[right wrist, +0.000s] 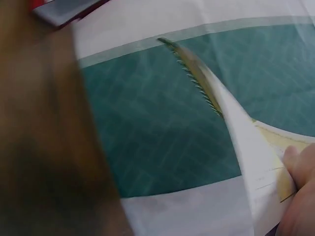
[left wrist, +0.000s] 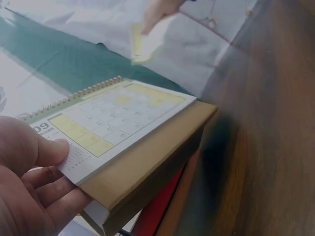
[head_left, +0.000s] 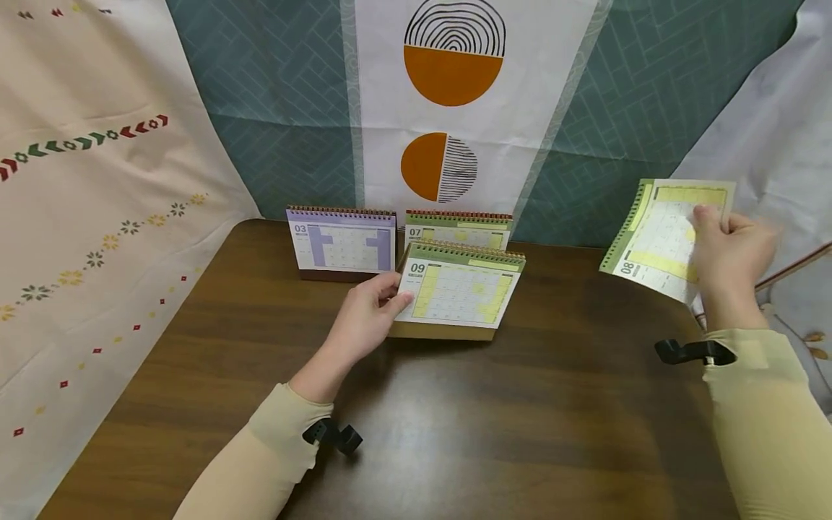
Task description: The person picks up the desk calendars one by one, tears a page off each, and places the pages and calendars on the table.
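My left hand (head_left: 367, 314) grips the left edge of a green desk calendar (head_left: 461, 292) marked 09, thumb on the page and fingers behind its brown stand. In the left wrist view the thumb presses beside the small print on the calendar page (left wrist: 113, 118). Off to the right and raised, my right hand (head_left: 734, 253) pinches a loose calendar page (head_left: 663, 238) marked 08, with a row of torn holes along its green edge. The right wrist view shows this page (right wrist: 246, 162) curving away from the fingers.
Behind stand a purple calendar (head_left: 344, 242) marked 03 and a green calendar (head_left: 458, 225) marked 07, partly hidden by the held one. All are at the back of the brown wooden table (head_left: 416, 433). A patterned cloth (head_left: 292, 108) hangs behind; white cloths flank both sides.
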Demonstrator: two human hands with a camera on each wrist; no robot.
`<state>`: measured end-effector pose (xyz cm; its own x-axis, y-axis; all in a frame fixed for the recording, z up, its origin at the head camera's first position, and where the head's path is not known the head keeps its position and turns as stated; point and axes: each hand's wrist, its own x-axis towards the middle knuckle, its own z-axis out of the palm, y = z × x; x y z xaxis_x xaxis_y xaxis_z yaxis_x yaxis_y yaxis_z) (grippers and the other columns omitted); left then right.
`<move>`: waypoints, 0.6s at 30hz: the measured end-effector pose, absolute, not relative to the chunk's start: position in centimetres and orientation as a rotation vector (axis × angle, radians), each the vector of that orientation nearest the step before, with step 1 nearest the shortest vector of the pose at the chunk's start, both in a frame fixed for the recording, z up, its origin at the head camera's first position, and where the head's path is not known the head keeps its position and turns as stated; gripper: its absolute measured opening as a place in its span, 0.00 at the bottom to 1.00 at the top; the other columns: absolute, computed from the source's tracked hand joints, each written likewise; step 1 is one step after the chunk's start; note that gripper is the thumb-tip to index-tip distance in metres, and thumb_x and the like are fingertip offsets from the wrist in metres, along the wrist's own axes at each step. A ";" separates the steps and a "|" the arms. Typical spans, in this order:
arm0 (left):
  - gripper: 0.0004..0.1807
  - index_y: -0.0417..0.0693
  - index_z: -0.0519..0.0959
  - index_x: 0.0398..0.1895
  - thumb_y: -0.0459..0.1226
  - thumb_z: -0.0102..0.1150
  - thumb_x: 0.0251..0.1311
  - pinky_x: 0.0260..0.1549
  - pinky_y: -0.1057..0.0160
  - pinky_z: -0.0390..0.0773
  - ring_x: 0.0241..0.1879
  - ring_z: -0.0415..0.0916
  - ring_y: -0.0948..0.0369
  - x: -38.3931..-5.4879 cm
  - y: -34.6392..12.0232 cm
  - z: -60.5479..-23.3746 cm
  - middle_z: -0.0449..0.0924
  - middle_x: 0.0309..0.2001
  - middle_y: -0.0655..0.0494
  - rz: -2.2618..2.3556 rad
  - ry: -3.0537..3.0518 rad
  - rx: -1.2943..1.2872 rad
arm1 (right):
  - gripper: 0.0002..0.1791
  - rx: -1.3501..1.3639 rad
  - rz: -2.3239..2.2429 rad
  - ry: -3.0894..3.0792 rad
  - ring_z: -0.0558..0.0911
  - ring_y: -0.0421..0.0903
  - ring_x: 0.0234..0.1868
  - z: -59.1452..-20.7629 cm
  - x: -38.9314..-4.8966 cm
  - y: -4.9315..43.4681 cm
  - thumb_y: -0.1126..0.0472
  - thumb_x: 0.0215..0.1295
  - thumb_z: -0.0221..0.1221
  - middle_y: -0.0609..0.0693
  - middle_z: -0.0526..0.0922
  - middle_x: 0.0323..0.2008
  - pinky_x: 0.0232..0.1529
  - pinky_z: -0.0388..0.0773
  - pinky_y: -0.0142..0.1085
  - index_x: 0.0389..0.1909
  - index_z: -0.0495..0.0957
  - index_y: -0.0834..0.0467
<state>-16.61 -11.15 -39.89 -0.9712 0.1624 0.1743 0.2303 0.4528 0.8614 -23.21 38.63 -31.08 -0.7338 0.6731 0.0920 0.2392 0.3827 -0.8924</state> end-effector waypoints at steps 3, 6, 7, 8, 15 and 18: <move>0.10 0.45 0.86 0.57 0.34 0.67 0.77 0.44 0.54 0.82 0.45 0.86 0.54 -16.7 -11.4 -39.9 0.91 0.49 0.50 -1.583 -2.617 -0.356 | 0.31 -0.708 1.158 -2.354 0.75 0.35 0.29 -32.5 -22.6 39.0 0.32 0.77 0.60 0.28 0.77 0.24 0.18 0.67 0.29 0.20 0.80 0.49; 0.10 0.45 0.87 0.57 0.33 0.68 0.77 0.44 0.54 0.82 0.45 0.87 0.55 -16.6 -11.3 -40.0 0.91 0.49 0.50 -1.588 -2.614 -0.356 | 0.35 -0.611 0.952 -2.494 0.74 0.41 0.31 -33.4 -22.4 39.3 0.32 0.81 0.55 0.31 0.76 0.21 0.20 0.68 0.31 0.25 0.78 0.58; 0.10 0.45 0.87 0.56 0.33 0.68 0.77 0.44 0.55 0.82 0.44 0.87 0.55 -16.6 -11.2 -40.1 0.91 0.49 0.50 -1.588 -2.611 -0.356 | 0.35 -0.571 0.882 -2.538 0.75 0.43 0.32 -33.6 -22.4 39.4 0.32 0.83 0.53 0.36 0.79 0.23 0.22 0.68 0.33 0.29 0.79 0.60; 0.09 0.45 0.87 0.56 0.33 0.68 0.77 0.44 0.55 0.82 0.44 0.87 0.56 -16.5 -11.1 -40.1 0.91 0.49 0.50 -1.589 -2.610 -0.354 | 0.35 -0.518 0.801 -2.574 0.74 0.47 0.32 -33.9 -22.4 39.6 0.34 0.84 0.51 0.42 0.80 0.24 0.24 0.67 0.35 0.32 0.80 0.61; 0.09 0.46 0.87 0.55 0.33 0.68 0.77 0.43 0.55 0.81 0.43 0.86 0.56 -16.7 -11.0 -40.1 0.92 0.48 0.51 -1.598 -2.601 -0.358 | 0.28 -0.038 0.390 -2.586 0.68 0.56 0.19 -35.7 -21.7 40.1 0.51 0.87 0.59 0.57 0.70 0.17 0.22 0.56 0.49 0.22 0.72 0.58; 0.08 0.46 0.87 0.55 0.33 0.68 0.77 0.43 0.55 0.81 0.44 0.86 0.57 -16.8 -10.9 -40.2 0.92 0.49 0.51 -1.604 -2.603 -0.364 | 0.22 0.102 0.341 -2.529 0.74 0.62 0.26 -36.6 -21.2 39.8 0.58 0.81 0.66 0.61 0.78 0.24 0.25 0.61 0.54 0.23 0.77 0.61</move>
